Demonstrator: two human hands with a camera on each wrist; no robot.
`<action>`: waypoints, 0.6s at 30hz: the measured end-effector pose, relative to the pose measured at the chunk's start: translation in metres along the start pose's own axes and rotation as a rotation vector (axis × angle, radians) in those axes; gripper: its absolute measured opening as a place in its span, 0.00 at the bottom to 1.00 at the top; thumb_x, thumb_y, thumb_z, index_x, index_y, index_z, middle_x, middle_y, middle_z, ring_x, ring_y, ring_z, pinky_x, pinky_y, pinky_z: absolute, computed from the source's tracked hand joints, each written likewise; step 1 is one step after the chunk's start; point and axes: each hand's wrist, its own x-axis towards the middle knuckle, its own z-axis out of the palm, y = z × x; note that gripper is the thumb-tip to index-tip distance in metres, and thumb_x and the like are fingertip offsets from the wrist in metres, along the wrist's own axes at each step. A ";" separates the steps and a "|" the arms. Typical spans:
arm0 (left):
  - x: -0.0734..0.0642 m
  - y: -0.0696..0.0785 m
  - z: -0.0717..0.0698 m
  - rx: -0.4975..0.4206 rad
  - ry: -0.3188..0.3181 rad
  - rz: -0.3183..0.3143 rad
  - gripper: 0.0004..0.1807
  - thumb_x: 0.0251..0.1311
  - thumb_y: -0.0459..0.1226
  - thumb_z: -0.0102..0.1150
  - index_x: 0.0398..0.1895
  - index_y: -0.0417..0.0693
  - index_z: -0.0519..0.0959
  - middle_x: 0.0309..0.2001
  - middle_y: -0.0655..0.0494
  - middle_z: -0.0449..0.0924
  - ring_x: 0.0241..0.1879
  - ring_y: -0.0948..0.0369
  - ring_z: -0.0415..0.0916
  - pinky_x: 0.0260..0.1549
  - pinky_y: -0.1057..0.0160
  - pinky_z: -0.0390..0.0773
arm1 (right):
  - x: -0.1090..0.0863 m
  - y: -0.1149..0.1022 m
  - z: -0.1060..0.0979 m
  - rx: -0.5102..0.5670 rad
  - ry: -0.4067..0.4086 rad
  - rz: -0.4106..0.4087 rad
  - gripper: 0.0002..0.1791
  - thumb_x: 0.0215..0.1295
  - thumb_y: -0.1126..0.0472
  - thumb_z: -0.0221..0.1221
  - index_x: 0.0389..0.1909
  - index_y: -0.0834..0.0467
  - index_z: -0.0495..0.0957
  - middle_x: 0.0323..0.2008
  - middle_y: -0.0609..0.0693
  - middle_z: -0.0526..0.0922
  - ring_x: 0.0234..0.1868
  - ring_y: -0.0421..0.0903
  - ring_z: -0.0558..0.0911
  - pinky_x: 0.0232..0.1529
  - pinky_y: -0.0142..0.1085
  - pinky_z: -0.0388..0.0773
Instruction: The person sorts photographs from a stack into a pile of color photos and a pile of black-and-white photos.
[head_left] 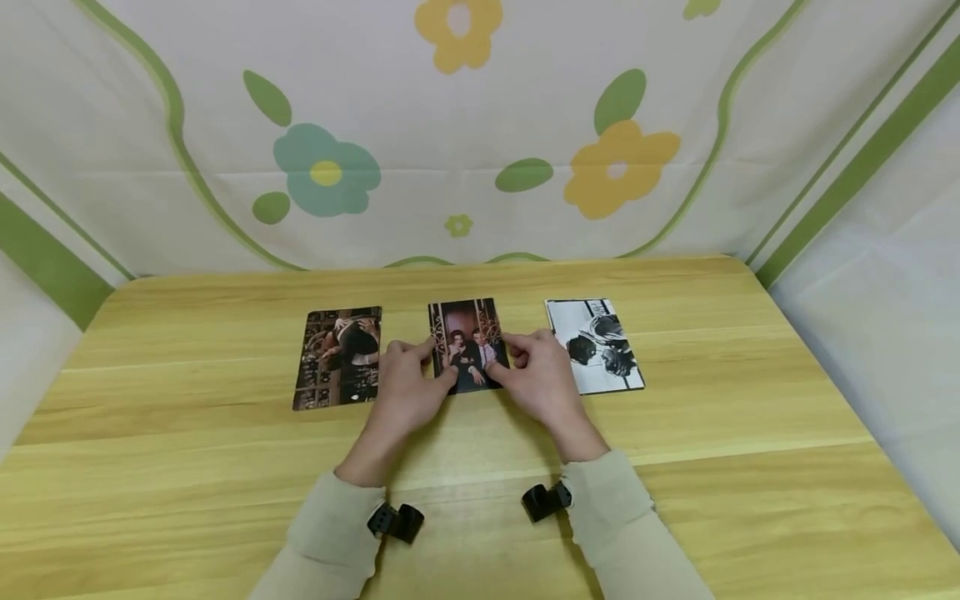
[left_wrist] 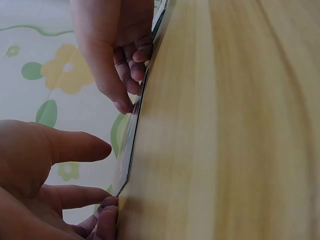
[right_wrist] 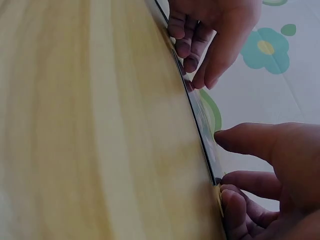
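A photo card [head_left: 463, 318] showing two seated people lies upright at the middle of the wooden table, between both hands. My left hand [head_left: 411, 379] holds its left side, index finger at the edge and thumb over the lower left corner. On the opposite side my right hand [head_left: 542, 371] holds the right edge, thumb over the lower right corner. In the left wrist view the card [left_wrist: 131, 145] shows nearly edge-on, low against the tabletop. The remaining fingers of both hands curl beside it.
To the left lies a dark brown photo card [head_left: 341, 354], partly covered by the left hand. A black-and-white photo card [head_left: 592, 342], with another edge showing beneath it, lies right. A flowered cloth [head_left: 450, 133] hangs behind the wooden table [head_left: 720, 400]. Both wrists wear black cameras [head_left: 397, 522].
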 end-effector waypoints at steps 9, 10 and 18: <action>-0.002 0.000 0.000 -0.100 0.022 -0.017 0.36 0.74 0.39 0.64 0.81 0.40 0.65 0.70 0.35 0.66 0.69 0.43 0.64 0.66 0.42 0.72 | -0.001 0.000 0.001 0.036 0.031 0.010 0.31 0.64 0.56 0.74 0.67 0.59 0.83 0.48 0.55 0.81 0.46 0.50 0.80 0.47 0.40 0.77; -0.002 -0.001 0.000 -0.118 0.024 -0.019 0.36 0.74 0.39 0.64 0.81 0.40 0.65 0.70 0.36 0.66 0.68 0.44 0.64 0.65 0.42 0.73 | -0.001 0.000 0.001 0.043 0.036 0.009 0.31 0.64 0.56 0.74 0.67 0.59 0.83 0.49 0.55 0.82 0.46 0.50 0.81 0.47 0.40 0.77; -0.003 0.003 -0.004 -0.236 0.049 -0.008 0.34 0.74 0.36 0.62 0.81 0.40 0.67 0.61 0.42 0.70 0.56 0.50 0.68 0.54 0.52 0.73 | -0.002 -0.003 -0.002 0.092 0.054 0.000 0.31 0.63 0.58 0.74 0.68 0.59 0.82 0.50 0.55 0.84 0.47 0.50 0.83 0.51 0.43 0.82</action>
